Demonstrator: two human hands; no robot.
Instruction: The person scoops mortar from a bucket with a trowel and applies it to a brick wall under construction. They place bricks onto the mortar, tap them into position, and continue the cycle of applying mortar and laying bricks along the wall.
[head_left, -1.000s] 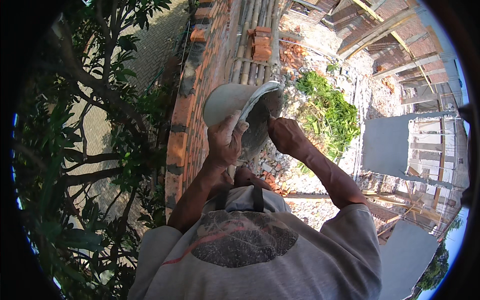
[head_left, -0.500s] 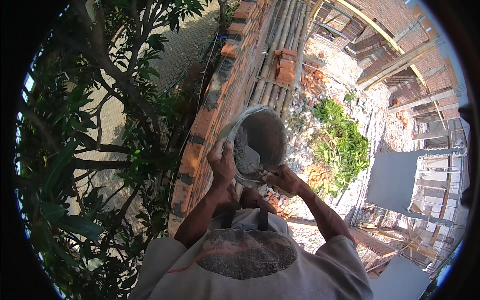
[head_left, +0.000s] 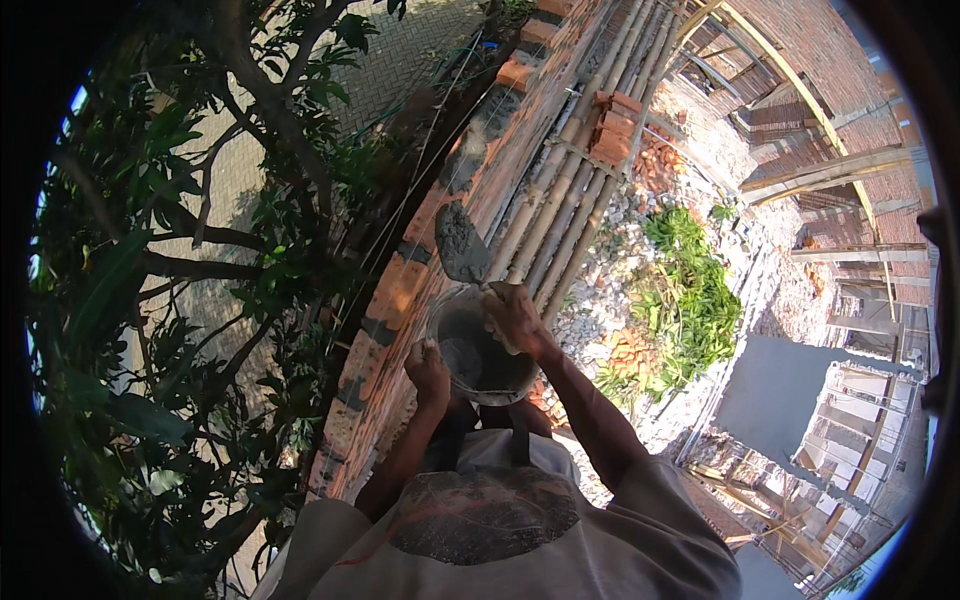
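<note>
My left hand (head_left: 429,372) is closed on the rim of a bucket (head_left: 520,392) with grey mortar inside, held close in front of my body. My right hand (head_left: 515,318) grips a trowel by its handle, above the bucket's far side. Wet mortar covers the trowel's blade (head_left: 461,244), which reaches out beyond the bucket at the brick wall (head_left: 400,285). I cannot tell whether the blade touches the bricks. Grey mortar patches (head_left: 497,112) lie along the top of the wall. The handle is mostly hidden in my fist.
Bamboo poles (head_left: 560,200) run along the wall's right side, with stacked bricks (head_left: 615,128) on them. Lower down lie rubble and cut green leaves (head_left: 690,285). Tree branches (head_left: 200,240) crowd the left, over a paved path (head_left: 410,50). Timber framing (head_left: 840,165) stands at right.
My right hand has lifted the trowel out of the bucket, loaded with mortar, and moved it forward to the wall. The bucket has come nearer my body and tilts less.
</note>
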